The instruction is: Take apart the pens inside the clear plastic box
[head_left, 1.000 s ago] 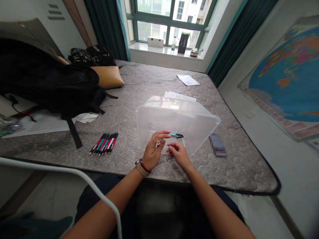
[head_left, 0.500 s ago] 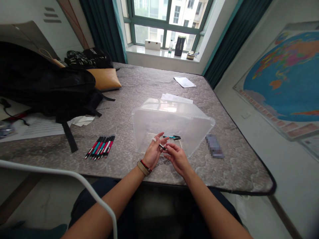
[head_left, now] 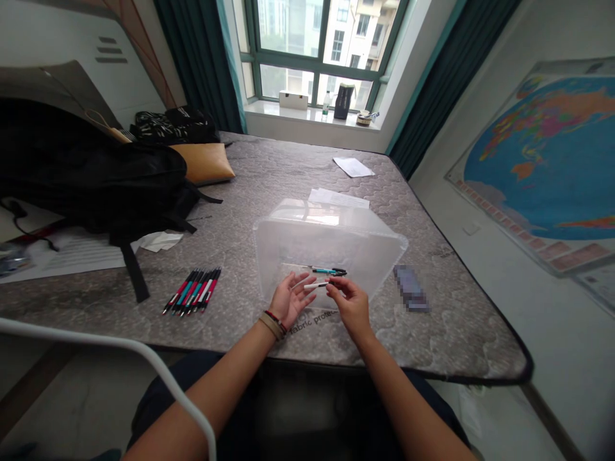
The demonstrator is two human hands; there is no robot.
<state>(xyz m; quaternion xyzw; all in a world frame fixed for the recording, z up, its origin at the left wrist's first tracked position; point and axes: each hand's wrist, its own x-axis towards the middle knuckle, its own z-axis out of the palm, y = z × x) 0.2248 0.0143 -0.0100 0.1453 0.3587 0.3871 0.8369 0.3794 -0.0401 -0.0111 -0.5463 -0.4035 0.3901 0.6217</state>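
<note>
Between thumb and fingers, my right hand [head_left: 353, 308] pinches the dark end of a white and black pen [head_left: 314, 285]. The pen lies nearly level, its white end pointing left toward my left hand [head_left: 288, 299]. That left hand is palm up with its fingers spread; whether a fingertip touches the pen I cannot tell. Both hands are at the open front of a clear plastic box [head_left: 331, 230] resting on its side. Inside the box lie blue and black pens [head_left: 327, 271]. Left of the hands, a row of several red, teal, white and black pens [head_left: 192, 291] sits on the mattress.
A blurred phone-like object [head_left: 410, 288] lies right of the box on the grey mattress [head_left: 269, 173]. Papers [head_left: 353, 167] lie behind the box. A black backpack [head_left: 91, 173] and a tan pouch [head_left: 206, 163] are at left. A white curved tube [head_left: 120, 342] crosses the lower left.
My left hand has let go of the pen and opened, palm up. My right hand has moved slightly right, keeping the pen, which now lies more level. The view has tilted up a little.
</note>
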